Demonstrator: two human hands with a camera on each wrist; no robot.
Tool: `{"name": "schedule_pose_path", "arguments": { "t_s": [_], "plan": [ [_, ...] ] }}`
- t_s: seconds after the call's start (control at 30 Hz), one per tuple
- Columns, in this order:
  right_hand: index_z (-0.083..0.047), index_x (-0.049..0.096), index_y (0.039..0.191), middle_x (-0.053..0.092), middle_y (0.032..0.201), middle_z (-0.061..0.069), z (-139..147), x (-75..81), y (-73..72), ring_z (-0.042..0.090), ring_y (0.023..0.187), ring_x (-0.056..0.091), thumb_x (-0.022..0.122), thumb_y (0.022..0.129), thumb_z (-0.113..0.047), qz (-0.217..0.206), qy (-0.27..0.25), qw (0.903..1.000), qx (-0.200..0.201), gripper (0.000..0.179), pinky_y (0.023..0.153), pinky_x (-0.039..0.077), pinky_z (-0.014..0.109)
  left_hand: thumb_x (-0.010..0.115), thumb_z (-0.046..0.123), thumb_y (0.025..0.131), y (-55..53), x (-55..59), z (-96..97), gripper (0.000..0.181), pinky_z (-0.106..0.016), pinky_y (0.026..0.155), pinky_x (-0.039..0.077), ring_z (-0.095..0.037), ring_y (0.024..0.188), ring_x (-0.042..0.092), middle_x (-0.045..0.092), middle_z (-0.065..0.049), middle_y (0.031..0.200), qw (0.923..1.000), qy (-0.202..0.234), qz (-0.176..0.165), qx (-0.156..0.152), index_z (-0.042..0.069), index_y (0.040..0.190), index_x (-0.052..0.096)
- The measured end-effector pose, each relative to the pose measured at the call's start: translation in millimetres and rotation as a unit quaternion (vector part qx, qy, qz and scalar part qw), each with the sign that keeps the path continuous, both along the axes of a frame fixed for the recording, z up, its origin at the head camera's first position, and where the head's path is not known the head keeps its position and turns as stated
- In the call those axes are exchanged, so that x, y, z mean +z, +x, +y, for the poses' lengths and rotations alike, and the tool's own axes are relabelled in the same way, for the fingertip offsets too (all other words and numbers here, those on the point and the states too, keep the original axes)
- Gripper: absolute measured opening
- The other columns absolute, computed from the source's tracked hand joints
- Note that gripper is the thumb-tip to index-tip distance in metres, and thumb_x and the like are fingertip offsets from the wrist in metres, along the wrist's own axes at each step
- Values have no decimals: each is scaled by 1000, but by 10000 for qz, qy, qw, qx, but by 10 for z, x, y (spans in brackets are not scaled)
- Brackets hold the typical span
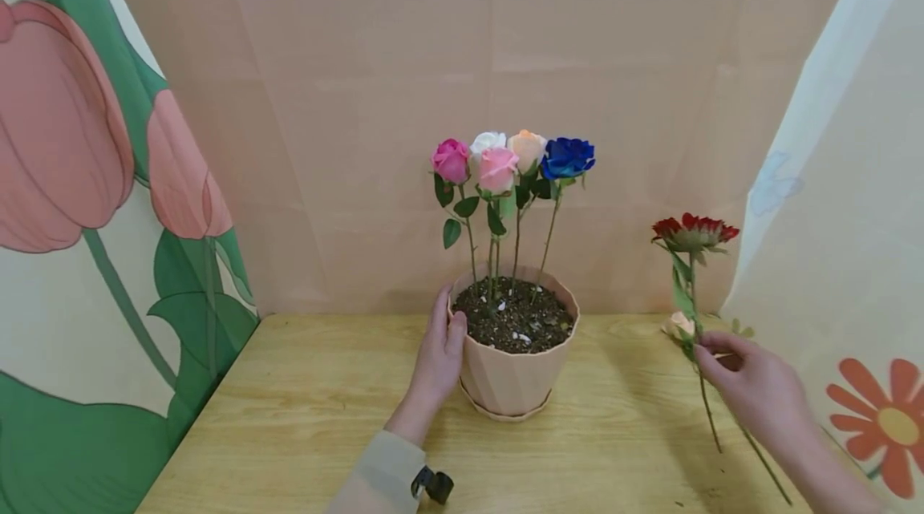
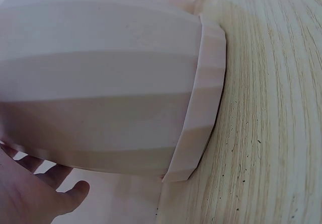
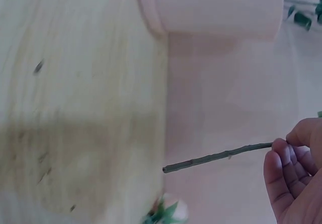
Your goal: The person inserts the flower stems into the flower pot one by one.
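Note:
A faceted pink flowerpot (image 1: 508, 378) full of dark soil (image 1: 516, 317) stands on the table. Planted in it are a magenta rose (image 1: 451, 160), a white rose (image 1: 488, 143), a pink rose (image 1: 498, 170), a peach rose (image 1: 527, 147) and a blue rose (image 1: 569, 158). My left hand (image 1: 438, 350) rests against the pot's left side, thumb near the rim. To the right, my right hand (image 1: 754, 386) pinches the stem of a red flower (image 1: 695, 233), held upright above the table. In the right wrist view the cut end of its stem (image 3: 216, 157) shows.
A loose pale peach rose (image 1: 678, 326) lies on the wooden table (image 1: 310, 402) at the right, its stem running toward the front. Beige cloth (image 1: 346, 137) hangs behind, and flower-printed panels (image 1: 195, 273) flank both sides. Dark specks dot the tabletop.

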State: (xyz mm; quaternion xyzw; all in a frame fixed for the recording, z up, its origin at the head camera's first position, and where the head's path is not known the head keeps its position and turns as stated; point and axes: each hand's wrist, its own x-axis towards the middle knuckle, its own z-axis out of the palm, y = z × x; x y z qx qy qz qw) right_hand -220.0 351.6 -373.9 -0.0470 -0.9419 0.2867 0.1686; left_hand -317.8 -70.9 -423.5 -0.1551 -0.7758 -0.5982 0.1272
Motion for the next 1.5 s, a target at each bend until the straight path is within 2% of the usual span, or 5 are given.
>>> {"name": "schedule_pose_path", "arguments": {
  "t_s": [0.27, 0.97, 1.13, 1.3, 1.5],
  "plan": [
    [-2, 76, 130, 81, 114, 17, -399, 174, -48, -13, 84, 62, 70, 111, -31, 603, -279, 9973, 310, 36, 65, 53, 16, 40, 34, 120, 4, -21, 6, 60, -66, 125, 32, -44, 157, 38, 29, -18, 178, 10000, -20, 53, 2, 21, 177, 25],
    [-8, 75, 121, 79, 104, 9, -1193, 852, -189, -2, 86, 68, 71, 110, -24, 1723, -814, 9757, 1083, 20, 75, 51, 10, 39, 36, 121, 6, -14, 1, 60, -68, 123, 34, -44, 155, 40, 30, -17, 178, 10000, -62, 16, 13, 23, 177, 24],
    [-4, 74, 117, 78, 98, 11, -1423, 1014, -275, 2, 82, 70, 72, 109, -19, 1978, -1165, 9644, 1309, 17, 76, 53, 10, 39, 37, 121, -6, -17, 0, 60, -68, 123, 34, -44, 155, 41, 30, -17, 178, 10000, -72, 23, 4, 22, 177, 24],
    [-3, 75, 117, 79, 99, 12, -1632, 1102, -380, 1, 81, 72, 73, 108, -17, 2138, -1278, 9558, 1561, 17, 78, 54, 10, 39, 36, 121, -10, -19, -5, 60, -67, 124, 34, -43, 155, 42, 30, -16, 178, 10000, -35, 3, 3, 22, 177, 25],
    [-4, 75, 119, 79, 104, 10, -1819, 1137, -501, 11, 88, 74, 71, 110, -20, 2096, -1171, 9570, 1630, 19, 80, 53, 11, 39, 37, 121, -9, -15, -9, 60, -67, 124, 33, -42, 157, 39, 28, -14, 179, 10000, -34, -47, -51, 25, 177, 23]
  ]
}}
